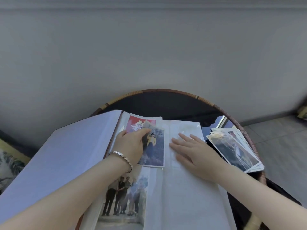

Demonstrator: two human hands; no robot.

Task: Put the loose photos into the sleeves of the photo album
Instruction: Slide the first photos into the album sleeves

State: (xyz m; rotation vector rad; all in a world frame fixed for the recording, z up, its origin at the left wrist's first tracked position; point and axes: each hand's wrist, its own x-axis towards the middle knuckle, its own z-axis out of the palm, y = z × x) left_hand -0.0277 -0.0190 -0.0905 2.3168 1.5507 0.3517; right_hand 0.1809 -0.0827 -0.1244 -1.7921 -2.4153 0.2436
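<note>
The photo album (pixel 186 188) lies open on a round table. My left hand (pixel 131 145) pinches a loose photo of a person in yellow (pixel 154 148) over the left page's middle sleeve. A red photo (pixel 137 123) sits in the sleeve above and a group photo (pixel 124 200) in the one below. Laid flat with its fingers straight, my right hand (pixel 191 151) presses on the right page, whose sleeves look blank. A pile of loose photos (pixel 235 150) lies to the right of the album.
The album's pale inner cover (pixel 58 163) stands raised at the left. The round table's wicker rim (pixel 232 118) curves behind and to the right. A grey wall (pixel 149 55) is close behind. Tiled floor (pixel 282 146) shows at the right.
</note>
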